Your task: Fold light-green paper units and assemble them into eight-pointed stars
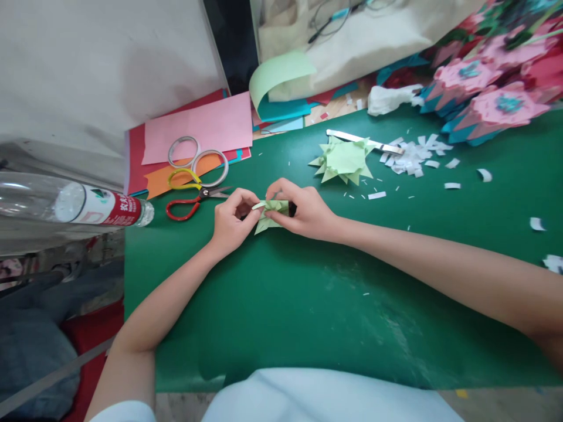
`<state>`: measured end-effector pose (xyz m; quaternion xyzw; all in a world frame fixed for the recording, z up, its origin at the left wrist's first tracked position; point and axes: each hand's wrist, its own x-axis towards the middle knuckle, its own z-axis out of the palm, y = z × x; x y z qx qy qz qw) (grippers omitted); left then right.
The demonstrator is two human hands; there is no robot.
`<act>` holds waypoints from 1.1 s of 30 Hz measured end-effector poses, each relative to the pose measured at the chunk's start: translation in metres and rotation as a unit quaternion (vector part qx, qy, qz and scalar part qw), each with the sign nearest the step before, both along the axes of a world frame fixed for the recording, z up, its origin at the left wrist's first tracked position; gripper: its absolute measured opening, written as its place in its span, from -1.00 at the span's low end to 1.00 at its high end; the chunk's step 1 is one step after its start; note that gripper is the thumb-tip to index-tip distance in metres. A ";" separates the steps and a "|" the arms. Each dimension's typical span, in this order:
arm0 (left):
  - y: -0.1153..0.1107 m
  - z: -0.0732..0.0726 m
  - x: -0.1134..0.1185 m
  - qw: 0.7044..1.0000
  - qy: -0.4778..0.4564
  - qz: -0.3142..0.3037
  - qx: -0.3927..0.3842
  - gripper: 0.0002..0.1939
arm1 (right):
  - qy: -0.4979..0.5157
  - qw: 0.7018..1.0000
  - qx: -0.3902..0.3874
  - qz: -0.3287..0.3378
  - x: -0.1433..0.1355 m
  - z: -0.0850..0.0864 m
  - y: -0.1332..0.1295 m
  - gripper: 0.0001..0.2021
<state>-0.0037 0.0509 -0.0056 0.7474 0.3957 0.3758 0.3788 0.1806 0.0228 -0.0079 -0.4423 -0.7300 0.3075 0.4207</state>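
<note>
Both hands meet over a small folded piece of light green paper (pixel 277 210), held just above the green table. My left hand (pixel 233 220) pinches its left edge between thumb and index finger. From the other side my right hand (pixel 305 210) grips it, thumb in front and fingers behind, covering part of the folds. Left of my left hand lie scissors (pixel 204 192) with one yellow and one red handle, blades slightly apart. A spiky light green paper shape (pixel 345 159) rests beyond my right hand, touching a silver-and-white craft knife or similar slim tool (pixel 365 142).
White paper scraps (pixel 416 155) lie in a heap at the right. Two tape rolls (pixel 211 168) sit by pink paper (pixel 202 129). Pink and blue paper flowers (pixel 505 108) fill the far right corner. A plastic bottle (pixel 101 204) is at the left edge. A cloth bag (pixel 352 47) lies at the back.
</note>
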 end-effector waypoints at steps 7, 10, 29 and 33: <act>0.000 -0.001 0.000 0.999 -0.010 0.031 -0.041 -0.81 | -0.003 1.000 0.001 -0.004 0.002 -0.001 0.000 -0.88; 0.000 0.000 0.000 0.998 -0.013 0.042 -0.045 -0.81 | 0.002 1.000 0.002 0.005 0.001 0.001 -0.001 -0.87; -0.001 -0.003 -0.002 0.999 -0.007 0.025 -0.032 -0.68 | 0.013 0.997 -0.064 -0.032 0.003 0.004 0.002 -0.84; 0.001 -0.004 -0.003 0.996 -0.036 0.017 -0.083 -0.67 | -0.002 0.998 -0.063 -0.029 0.004 0.005 0.001 -0.85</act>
